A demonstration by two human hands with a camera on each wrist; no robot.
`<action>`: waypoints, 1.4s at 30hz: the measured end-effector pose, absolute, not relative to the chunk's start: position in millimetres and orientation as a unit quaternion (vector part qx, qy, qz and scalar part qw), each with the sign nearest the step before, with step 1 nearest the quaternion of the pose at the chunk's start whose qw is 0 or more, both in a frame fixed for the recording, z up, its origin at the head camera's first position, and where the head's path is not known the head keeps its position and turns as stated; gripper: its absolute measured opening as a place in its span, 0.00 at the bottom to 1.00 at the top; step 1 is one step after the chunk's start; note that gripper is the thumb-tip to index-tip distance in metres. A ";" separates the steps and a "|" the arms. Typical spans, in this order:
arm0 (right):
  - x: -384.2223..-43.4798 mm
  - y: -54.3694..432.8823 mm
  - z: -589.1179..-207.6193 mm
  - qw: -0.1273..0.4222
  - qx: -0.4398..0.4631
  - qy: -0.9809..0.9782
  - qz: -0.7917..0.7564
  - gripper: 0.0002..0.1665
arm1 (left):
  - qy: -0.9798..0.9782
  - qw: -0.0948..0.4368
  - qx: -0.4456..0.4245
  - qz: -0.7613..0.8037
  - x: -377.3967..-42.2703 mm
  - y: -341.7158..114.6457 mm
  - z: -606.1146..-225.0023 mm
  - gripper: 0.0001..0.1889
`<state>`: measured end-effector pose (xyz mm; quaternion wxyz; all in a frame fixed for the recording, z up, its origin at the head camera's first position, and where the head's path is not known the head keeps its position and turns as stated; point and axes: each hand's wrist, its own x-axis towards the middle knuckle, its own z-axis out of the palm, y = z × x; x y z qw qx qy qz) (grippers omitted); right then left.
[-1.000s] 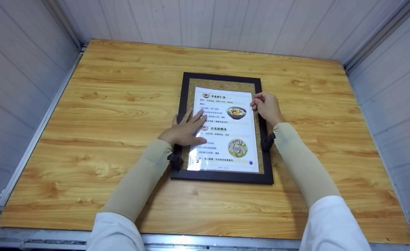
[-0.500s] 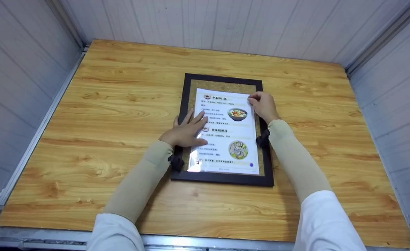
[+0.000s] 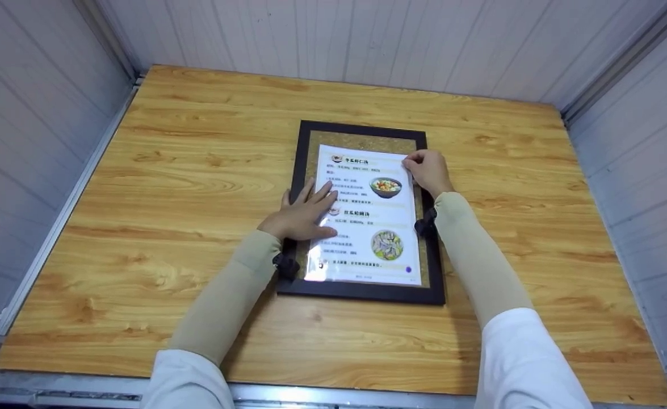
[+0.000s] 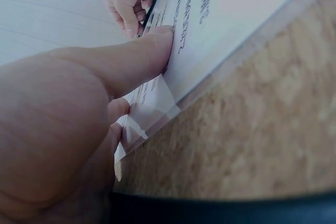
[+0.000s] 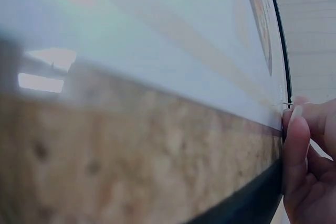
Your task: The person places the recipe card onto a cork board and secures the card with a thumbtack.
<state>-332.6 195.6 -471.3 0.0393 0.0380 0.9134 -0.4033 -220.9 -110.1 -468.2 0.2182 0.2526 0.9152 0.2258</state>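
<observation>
A laminated recipe sheet [image 3: 361, 190], printed with two dishes of food, lies on a cork board [image 3: 367, 142] with a dark frame [image 3: 361, 291]. My left hand [image 3: 299, 217] rests on the sheet's left side, fingers spread and straight. At the sheet's upper right corner, my right hand [image 3: 431, 171] pinches a small pushpin between thumb and finger. Its thin metal needle [image 5: 287, 103] shows in the right wrist view, pointing at the sheet; the pin's head is hidden by the fingers. Whether the needle touches the sheet, I cannot tell.
The board lies near the middle of a wood-grain table [image 3: 197, 159]. Pale panel walls [image 3: 339, 40] stand at the back and both sides. A metal rail [image 3: 310, 392] runs along the front edge.
My right hand has shifted slightly left, from the sheet's right edge onto its upper right corner. The left hand stays in place on the sheet.
</observation>
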 end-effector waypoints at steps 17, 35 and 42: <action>-338.6 190.3 -470.6 0.038 0.042 0.908 -0.415 0.13 | 0.919 0.218 0.246 0.219 -225.2 -112.2 -463.5 0.48; -332.5 190.3 -473.4 0.031 0.034 0.927 -0.371 0.11 | 0.916 0.220 0.252 0.221 -221.6 -110.2 -467.5 0.48; -332.5 191.7 -474.4 0.037 0.041 0.929 -0.366 0.11 | 0.916 0.217 0.253 0.222 -220.2 -109.7 -467.9 0.47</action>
